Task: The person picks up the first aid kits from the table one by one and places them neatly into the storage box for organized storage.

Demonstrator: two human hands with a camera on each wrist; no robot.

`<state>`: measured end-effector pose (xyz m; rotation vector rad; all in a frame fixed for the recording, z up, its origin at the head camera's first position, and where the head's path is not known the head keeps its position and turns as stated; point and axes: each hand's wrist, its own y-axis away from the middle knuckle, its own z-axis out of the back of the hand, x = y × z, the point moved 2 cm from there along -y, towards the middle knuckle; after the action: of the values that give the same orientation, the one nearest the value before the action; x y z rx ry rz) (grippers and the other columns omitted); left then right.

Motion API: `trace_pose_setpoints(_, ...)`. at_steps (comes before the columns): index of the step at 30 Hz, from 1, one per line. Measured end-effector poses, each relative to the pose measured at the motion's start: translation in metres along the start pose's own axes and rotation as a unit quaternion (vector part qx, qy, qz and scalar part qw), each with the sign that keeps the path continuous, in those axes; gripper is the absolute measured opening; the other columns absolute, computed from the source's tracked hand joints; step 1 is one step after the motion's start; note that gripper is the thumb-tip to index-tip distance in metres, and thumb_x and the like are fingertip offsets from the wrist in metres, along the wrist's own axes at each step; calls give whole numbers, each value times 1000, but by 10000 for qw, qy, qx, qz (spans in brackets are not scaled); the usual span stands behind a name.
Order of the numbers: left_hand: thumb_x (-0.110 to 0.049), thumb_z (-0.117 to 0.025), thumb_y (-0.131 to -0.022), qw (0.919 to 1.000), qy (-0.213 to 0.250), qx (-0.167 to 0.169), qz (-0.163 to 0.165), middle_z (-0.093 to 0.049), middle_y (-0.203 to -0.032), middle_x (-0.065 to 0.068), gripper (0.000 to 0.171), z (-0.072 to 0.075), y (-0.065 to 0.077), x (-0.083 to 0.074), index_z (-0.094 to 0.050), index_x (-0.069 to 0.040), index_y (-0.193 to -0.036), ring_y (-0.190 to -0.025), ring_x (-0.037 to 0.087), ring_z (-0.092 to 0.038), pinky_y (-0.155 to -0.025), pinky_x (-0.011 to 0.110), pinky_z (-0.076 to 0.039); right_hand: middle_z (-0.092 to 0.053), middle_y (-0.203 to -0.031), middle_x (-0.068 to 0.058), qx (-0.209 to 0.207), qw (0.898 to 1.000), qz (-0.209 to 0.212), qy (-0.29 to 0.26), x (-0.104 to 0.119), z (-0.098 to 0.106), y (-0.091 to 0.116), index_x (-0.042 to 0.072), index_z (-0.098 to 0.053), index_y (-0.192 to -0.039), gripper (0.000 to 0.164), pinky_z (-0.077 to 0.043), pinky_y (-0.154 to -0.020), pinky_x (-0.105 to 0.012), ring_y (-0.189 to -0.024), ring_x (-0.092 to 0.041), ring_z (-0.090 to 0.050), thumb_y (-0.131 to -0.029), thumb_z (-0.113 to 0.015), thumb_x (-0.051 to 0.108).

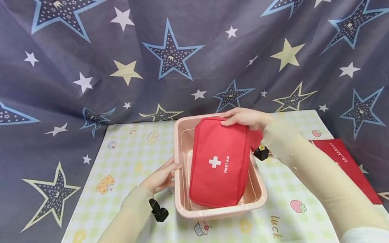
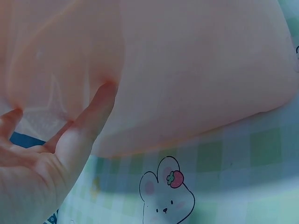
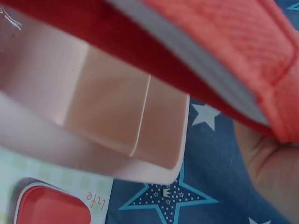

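In the head view, a red pouch point(image 1: 218, 182) is being gripped near its far end by the right hand point(image 1: 247, 117), tilted over a pink bin point(image 1: 220, 211). At the left wrist, the bin's side is being touched by the left hand point(image 2: 42, 163), fingers extended. At the right wrist, the pouch is being held aslant; a drop could be caused by the one-ended grip, a tipped bin by snagging.

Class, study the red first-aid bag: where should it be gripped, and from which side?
Probably at the far end of the red first-aid bag, coming from the right, thumb on its front. That end lies up by the far rim of the pink tub, while the near end sits between the walls. The right hand holds that far end.
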<state>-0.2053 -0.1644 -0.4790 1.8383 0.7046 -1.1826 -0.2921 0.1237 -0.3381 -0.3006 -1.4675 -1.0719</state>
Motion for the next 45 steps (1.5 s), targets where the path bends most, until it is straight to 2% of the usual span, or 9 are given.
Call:
trace_pose_setpoints(7, -23, -41, -94, 10000, -54, 0, -1, -31, -142, 24, 70, -1, 1, -1, -4, -19, -153, -109, 20, -52, -93, 48, -48, -66, -104, -9, 327, 9973, 216, 613, 3, -13, -10, 6, -52, -134, 42, -58, -77, -38, -82, -25, -69, -93, -54, 16)
trace_pose_setpoints(11, -23, -41, -94, 10000, -75, -19, -13, -35, -140, 22, 70, -1, 1, -1, -5, -18, -153, -107, 17, -53, -93, 49, -48, -64, -108, -11, 257, 9934, 312, 1074, 6, -20, -14, 7, -56, -131, 41, -57, -79, -36, -84, -25, -68, -92, -57, 19)
trace_pose_setpoints(15, -23, -40, -94, 10000, -55, -43, -11, -37, -138, 20, 69, -2, 2, -2, -5, -18, -153, -106, 16, -54, -92, 48, -48, -65, -110, -11, 34, 9881, 191, 1527, 8, -27, -17, 10, -60, -127, 40, -56, -81, -34, -86, -24, -68, -89, -61, 23)
trace_pose_setpoints(18, -22, -40, -95, 10000, -31, -50, -21, -38, -137, 20, 68, -2, 2, -3, -5, -18, -153, -106, 17, -54, -92, 49, -49, -67, -108, -11, 85, 9841, 147, 1769, 7, -31, -21, 9, -60, -127, 40, -56, -80, -33, -84, -23, -68, -89, -60, 22)
trace_pose_setpoints(23, -22, -40, -95, 10000, -37, -45, -32, -38, -137, 20, 69, -3, 2, -3, -4, -18, -153, -107, 17, -54, -92, 50, -49, -68, -105, -11, 409, 9825, 118, 1816, 2, -38, -24, 8, -59, -127, 39, -57, -78, -34, -83, -24, -68, -90, -60, 20)
trace_pose_setpoints(30, -24, -41, -94, 9999, -60, -95, 40, -35, -141, 20, 70, -3, 3, -3, -4, -18, -153, -111, 19, -52, -93, 50, -48, -69, -101, -10, 484, 9739, 368, 2188, -2, -46, -26, 7, -59, -127, 39, -56, -78, -31, -78, -21, -68, -90, -59, 19)
trace_pose_setpoints(37, -23, -41, -95, 9999, -30, -97, 14, -40, -136, 18, 69, -4, 4, -3, -4, -18, -153, -106, 17, -54, -92, 50, -49, -69, -100, -8, 330, 9794, 248, 1974, -7, -54, -25, 12, -61, -126, 37, -58, -75, -33, -81, -22, -69, -90, -62, 19)
trace_pose_setpoints(39, -23, -40, -95, 9999, -37, -104, 3, -41, -135, 17, 69, -4, 3, -3, -4, -17, -153, -106, 17, -55, -92, 50, -49, -69, -101, -7, 189, 9762, 279, 2141, -7, -55, -26, 13, -60, -126, 38, -58, -76, -33, -82, -22, -69, -89, -62, 19)
trace_pose_setpoints(45, -22, -39, -93, 9998, -65, -177, 33, -36, -139, 21, 69, -4, 2, -2, -5, -17, -153, -117, 26, -49, -92, 49, -49, -64, -116, -8, -457, 9461, 585, 3152, -5, -53, -24, 11, -57, -131, 42, -53, -88, -33, -95, -22, -62, -90, -61, 22)
